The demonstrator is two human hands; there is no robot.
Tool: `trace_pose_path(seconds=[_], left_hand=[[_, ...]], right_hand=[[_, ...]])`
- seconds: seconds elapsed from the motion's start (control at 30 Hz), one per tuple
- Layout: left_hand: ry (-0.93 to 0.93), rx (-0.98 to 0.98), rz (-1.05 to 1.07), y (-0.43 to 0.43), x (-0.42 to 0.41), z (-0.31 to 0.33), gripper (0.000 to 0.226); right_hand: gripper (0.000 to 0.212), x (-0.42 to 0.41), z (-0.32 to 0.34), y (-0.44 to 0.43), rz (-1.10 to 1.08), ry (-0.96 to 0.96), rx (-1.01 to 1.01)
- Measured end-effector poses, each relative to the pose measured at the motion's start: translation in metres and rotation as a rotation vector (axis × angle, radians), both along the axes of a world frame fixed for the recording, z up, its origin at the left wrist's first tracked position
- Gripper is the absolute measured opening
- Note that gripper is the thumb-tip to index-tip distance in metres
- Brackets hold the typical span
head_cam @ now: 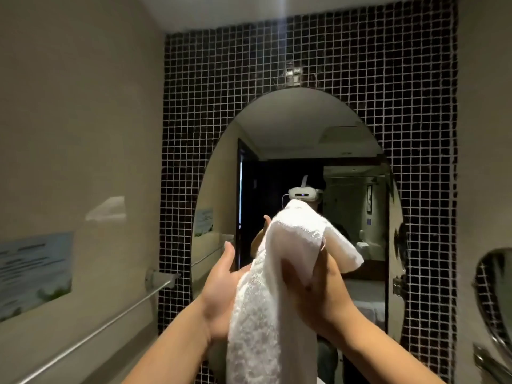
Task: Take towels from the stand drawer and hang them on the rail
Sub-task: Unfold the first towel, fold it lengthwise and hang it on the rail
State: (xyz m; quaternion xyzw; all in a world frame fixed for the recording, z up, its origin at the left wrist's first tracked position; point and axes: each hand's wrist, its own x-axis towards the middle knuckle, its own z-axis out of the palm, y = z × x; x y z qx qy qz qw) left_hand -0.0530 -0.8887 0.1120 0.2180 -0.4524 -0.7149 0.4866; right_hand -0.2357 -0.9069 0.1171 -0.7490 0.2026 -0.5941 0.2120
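I hold a white towel up at chest height in front of the mirror. It is bunched lengthwise and hangs down between my forearms. My right hand grips its upper part, with the cloth draped over the fingers. My left hand lies against the towel's left side, palm turned inward, thumb up and fingers stretched behind the cloth. The chrome towel rail runs along the left wall, below and to the left of my hands, with nothing on it. The stand drawer is out of view.
An oval mirror on a dark mosaic-tiled wall faces me and reflects a person with a headset. A round swivel mirror juts in at the right edge. A printed notice is on the left wall above the rail.
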Motion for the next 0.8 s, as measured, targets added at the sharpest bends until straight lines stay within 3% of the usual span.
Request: trace_pose_path(seconds=[0.07,0.13,0.23,0.37,0.47,0.5,0.67,0.73,0.8], left_hand=[[-0.004,-0.024,0.075,0.0,-0.001,-0.002,0.081],[0.004,-0.076,0.234,-0.004,0.003,-0.003,0.058],[0.088,-0.089,0.358,-0.007,0.015,-0.008,0.05],[0.137,-0.064,0.326,-0.003,0.029,-0.012,0.044],[0.119,-0.085,0.32,-0.005,0.033,-0.016,0.041],[0.079,-0.106,0.384,-0.004,0.031,-0.015,0.042],[-0.305,-0.358,0.634,-0.004,0.004,-0.017,0.035],[-0.459,-0.458,0.751,-0.01,0.0,-0.023,0.023],[-0.47,-0.531,0.768,-0.01,-0.002,-0.023,0.011]], right_hand=[[0.055,-0.002,0.001,-0.008,0.055,0.023,0.006],[0.039,-0.004,0.01,-0.006,0.102,0.03,0.08],[0.034,-0.005,0.012,-0.01,0.303,-0.053,0.29],[0.029,-0.013,0.011,-0.02,0.136,-0.045,0.307],[0.023,-0.018,0.006,-0.026,0.195,-0.079,0.417],[0.023,-0.018,0.003,-0.03,0.201,-0.08,0.452],[0.069,-0.008,-0.012,-0.049,0.176,0.03,0.625],[0.071,-0.003,-0.016,-0.049,0.166,0.003,0.617],[0.065,0.002,-0.018,-0.045,0.154,-0.023,0.543]])
